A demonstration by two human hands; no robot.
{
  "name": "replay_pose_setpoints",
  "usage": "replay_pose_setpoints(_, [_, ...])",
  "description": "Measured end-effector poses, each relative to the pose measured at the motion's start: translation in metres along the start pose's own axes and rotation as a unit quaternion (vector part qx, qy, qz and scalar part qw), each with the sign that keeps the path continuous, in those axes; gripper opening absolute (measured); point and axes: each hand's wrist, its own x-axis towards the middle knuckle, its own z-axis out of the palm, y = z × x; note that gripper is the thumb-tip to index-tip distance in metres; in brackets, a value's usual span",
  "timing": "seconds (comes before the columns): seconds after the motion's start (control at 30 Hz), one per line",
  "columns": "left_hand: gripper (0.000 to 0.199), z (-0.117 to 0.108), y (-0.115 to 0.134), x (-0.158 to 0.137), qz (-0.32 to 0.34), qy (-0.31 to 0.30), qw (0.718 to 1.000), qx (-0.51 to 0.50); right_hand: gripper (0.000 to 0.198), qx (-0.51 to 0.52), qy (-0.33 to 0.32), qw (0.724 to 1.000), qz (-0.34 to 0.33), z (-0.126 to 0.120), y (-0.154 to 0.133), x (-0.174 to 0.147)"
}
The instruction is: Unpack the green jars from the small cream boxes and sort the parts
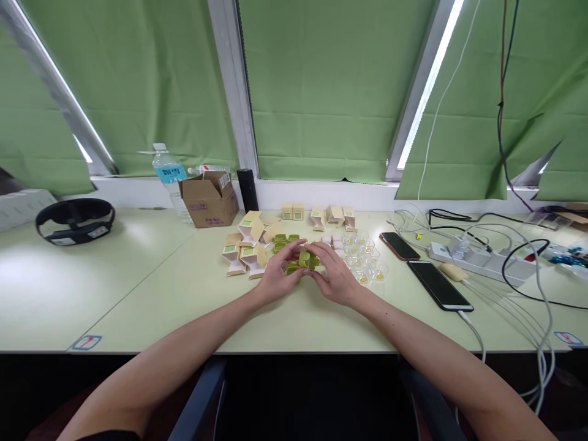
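Over the middle of the table, my left hand (281, 273) and my right hand (336, 277) come together, thumbs and fingers curled round a small green box-like piece (304, 259). More green pieces (280, 241) lie just behind and under my hands, partly hidden by them. To the left is a pile of small open cardboard boxes (250, 228), beige outside and pale inside. Pale pink pieces (339, 244) show behind my right hand. Beside them stand several clear plastic cups (362, 260) with yellow at the bottom.
Small beige boxes (293, 212) stand at the back. A brown carton (210, 202), a water bottle (171, 177) and a black cylinder (248, 191) are behind the pile. Two phones (440, 286), a power strip (482, 263) and loose cables occupy the right. A black headset (76, 220) lies far left.
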Motion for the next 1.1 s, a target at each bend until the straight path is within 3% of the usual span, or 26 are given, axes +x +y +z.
replay_pose_setpoints(0.17, [0.054,0.002,0.004,0.000,-0.006,0.010,0.999,-0.035,0.043,0.077,0.043,0.994,0.058,-0.002,-0.004,0.002])
replay_pose_setpoints(0.3, [0.028,0.000,0.005,0.001,0.008,0.067,0.997,0.043,0.040,0.162,0.082,0.971,0.154,-0.001,-0.004,0.001])
replay_pose_setpoints(0.43, [0.020,-0.001,0.006,0.000,0.028,0.080,0.992,0.093,0.043,0.263,0.079,0.940,0.202,0.003,-0.002,-0.001])
replay_pose_setpoints(0.7, [0.013,0.001,0.010,0.002,0.062,0.102,0.986,0.119,0.047,0.361,0.059,0.904,0.223,0.007,-0.003,0.000])
replay_pose_setpoints(1.1, [0.013,0.003,0.009,-0.002,0.041,0.104,0.992,0.063,0.046,0.366,0.051,0.897,0.241,0.012,-0.003,-0.001])
